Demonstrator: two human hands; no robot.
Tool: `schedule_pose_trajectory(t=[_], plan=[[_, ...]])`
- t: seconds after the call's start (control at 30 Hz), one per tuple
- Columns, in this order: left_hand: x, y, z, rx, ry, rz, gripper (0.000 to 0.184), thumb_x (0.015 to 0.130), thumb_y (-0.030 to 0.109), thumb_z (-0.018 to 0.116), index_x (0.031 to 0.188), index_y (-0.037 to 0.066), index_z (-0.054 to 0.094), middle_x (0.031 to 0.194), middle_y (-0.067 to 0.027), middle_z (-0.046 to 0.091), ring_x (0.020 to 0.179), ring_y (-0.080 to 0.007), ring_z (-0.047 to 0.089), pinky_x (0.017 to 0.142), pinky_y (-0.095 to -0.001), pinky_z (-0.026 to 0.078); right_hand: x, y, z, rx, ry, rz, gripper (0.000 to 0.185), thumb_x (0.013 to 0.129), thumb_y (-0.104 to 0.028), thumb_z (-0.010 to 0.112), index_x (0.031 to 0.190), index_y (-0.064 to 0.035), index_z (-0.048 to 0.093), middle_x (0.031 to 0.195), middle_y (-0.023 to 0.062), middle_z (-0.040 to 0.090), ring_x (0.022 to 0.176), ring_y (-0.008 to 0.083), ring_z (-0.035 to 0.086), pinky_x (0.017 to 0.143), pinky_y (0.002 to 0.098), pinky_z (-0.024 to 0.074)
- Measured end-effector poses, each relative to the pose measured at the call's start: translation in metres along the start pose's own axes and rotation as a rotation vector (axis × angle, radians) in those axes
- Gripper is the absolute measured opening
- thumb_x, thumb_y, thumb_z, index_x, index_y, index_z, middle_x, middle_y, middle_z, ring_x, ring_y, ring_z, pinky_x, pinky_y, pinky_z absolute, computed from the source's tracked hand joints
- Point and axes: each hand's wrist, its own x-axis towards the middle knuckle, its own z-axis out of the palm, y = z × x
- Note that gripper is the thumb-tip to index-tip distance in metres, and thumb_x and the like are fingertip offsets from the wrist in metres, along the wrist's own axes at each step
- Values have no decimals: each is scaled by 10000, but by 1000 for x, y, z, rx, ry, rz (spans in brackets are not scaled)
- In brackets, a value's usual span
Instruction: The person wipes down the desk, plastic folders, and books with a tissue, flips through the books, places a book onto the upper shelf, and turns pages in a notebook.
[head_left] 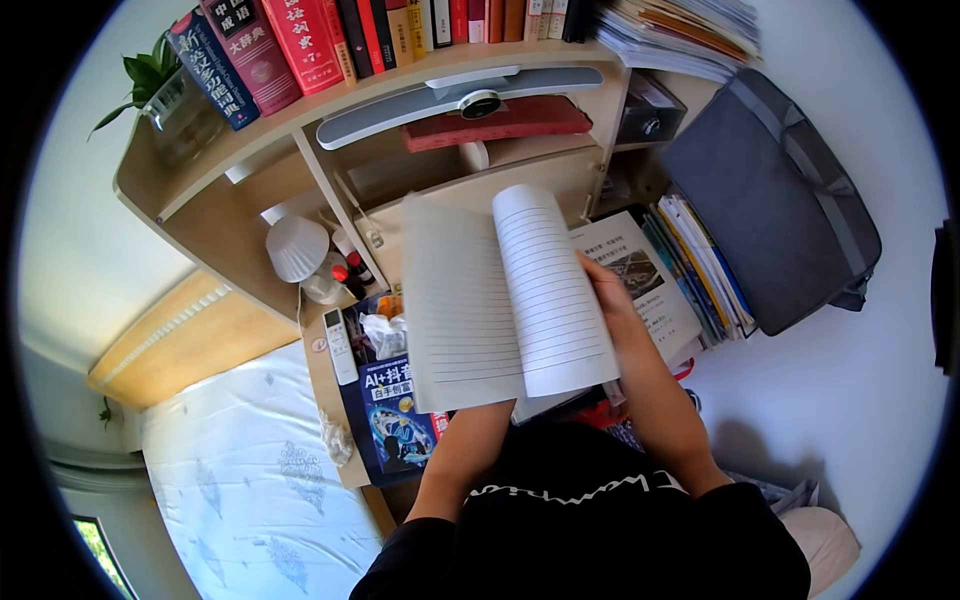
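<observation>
A lined notebook [556,290] is spread before me above the desk, its right-hand pages curling over and its left-hand page pale and slightly blurred. No handwriting shows on its ruled lines. At the notebook's right edge my right hand [602,290] is closed on it, with the fingertips partly hidden by the pages. My left hand [485,417] reaches under the lower edge of the notebook; only the wrist area shows, and its fingers are hidden behind the pages.
A blue book [398,420] and a white remote control [340,347] lie at the desk's left. Right of the notebook are a printed booklet [650,290], a row of upright books and a grey bag [775,200]. A shelf with a grey monitor light bar [400,115] stands ahead.
</observation>
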Motion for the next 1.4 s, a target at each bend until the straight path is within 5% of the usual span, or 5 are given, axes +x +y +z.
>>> schedule_pose_trajectory(t=[0.3,0.5,0.6,1.03,1.4], plan=[[4,0,1,43,3,14,435,940,338,370,932,-29,603,830,-209,628,761,-359,612,654,-433,482,-8,-8,-1,103,106,-84,283,890,-206,538,1044,28,581,912,135,641,768,181,650,641,290,562],[0,-1,-2,107,0,39,438,940,340,371,926,-30,605,825,-211,628,760,-361,611,653,-434,480,10,11,5,-174,-82,-88,276,892,-193,527,1064,20,568,963,115,634,871,149,620,786,265,505],[-1,2,-8,194,20,64,439,940,340,372,923,-31,605,823,-212,628,759,-362,611,652,-435,479,-10,1,6,-151,146,-45,315,882,-206,532,1086,33,556,951,135,635,821,181,640,723,298,542],[36,32,-47,1132,198,151,446,940,344,373,911,-33,609,813,-217,628,757,-366,609,649,-437,476,0,-9,-42,-242,182,-172,329,894,-218,515,1104,32,563,1015,144,620,896,208,612,780,311,509],[43,76,-84,1133,359,260,495,933,370,401,788,-61,597,706,-254,588,707,-406,578,615,-446,426,3,16,-10,-402,-13,5,639,899,-567,344,1371,-137,308,1301,100,441,1194,222,420,956,394,363]])
